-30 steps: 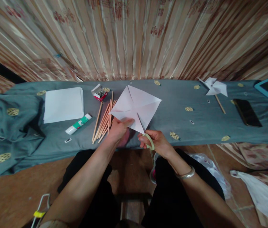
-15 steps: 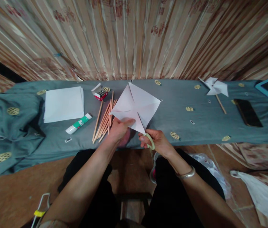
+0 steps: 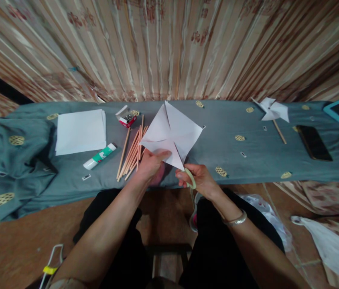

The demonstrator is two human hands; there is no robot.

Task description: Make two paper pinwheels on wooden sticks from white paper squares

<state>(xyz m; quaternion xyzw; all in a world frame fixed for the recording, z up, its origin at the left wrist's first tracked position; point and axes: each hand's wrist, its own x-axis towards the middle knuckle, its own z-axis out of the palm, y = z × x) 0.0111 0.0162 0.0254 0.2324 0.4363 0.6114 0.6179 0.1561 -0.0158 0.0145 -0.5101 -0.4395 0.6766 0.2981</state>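
Closest to the camera are the person's two bare arms, and the right wrist wears a silver bangle [image 3: 234,220]. The right hand [image 3: 197,180] is closed around the pale handle of a pair of scissors [image 3: 189,177], right at the bottom corner of a white paper square [image 3: 171,134]. The blades are hidden by the paper and the fingers. The left hand [image 3: 150,165] pinches the lower left edge of the paper square and holds it up, tilted, over the near edge of the table. The paper has slits running in from its corners. Under it is a grey-green cloth [image 3: 223,152] with yellow dots that covers the table. Just left of the left hand lies a bunch of wooden sticks [image 3: 131,150], and next to them a glue stick [image 3: 99,157]. Farther back sit a stack of white paper [image 3: 80,131] and a small open box of pins [image 3: 126,118]. Far to the right lie a finished paper pinwheel [image 3: 271,110] and a black phone [image 3: 313,142]. A striped curtain [image 3: 169,48] hangs behind it all.
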